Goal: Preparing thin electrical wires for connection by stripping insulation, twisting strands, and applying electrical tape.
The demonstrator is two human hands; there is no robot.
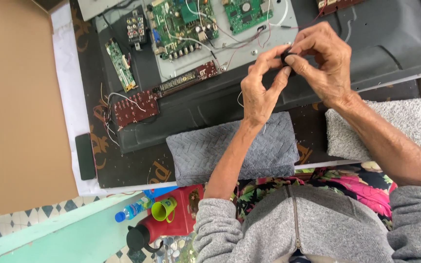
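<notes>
Nearest the camera: grey sleeves, both forearms reaching out over the desk point(123, 170). A folded grey towel point(235, 148) lies under the left forearm, on the near side of the flat-screen back panel point(391, 44); a second, lighter towel point(383, 126) lies under the right forearm.

Above the near edge of the back panel, the left hand point(259, 85) and right hand point(320, 61) meet. Both are pinched, fingertips closed on one small black part point(287, 57) held between them, in the air just over the panel. What the part is cannot be told; it is mostly hidden by fingers. A thin pale wire point(240, 99) hangs by the left wrist.

Risk, as I judge it: the part is small and gripped only at the fingertips. A slip would drop it onto the dark panel, where black on dark grey is hard to find, or let it roll off toward the towels.

Farther along the back panel: a long dark-red board point(137, 107) with loose white leads, a narrow green strip board point(120, 65), then the large green main board point(181, 22) and a smaller green one point(242, 12), with red and white wires running toward the hands. A tug on any wire joined to the part could strain a solder joint or connector. Bare skin near exposed boards also risks static or a short if anything is powered; that cannot be told.
</notes>
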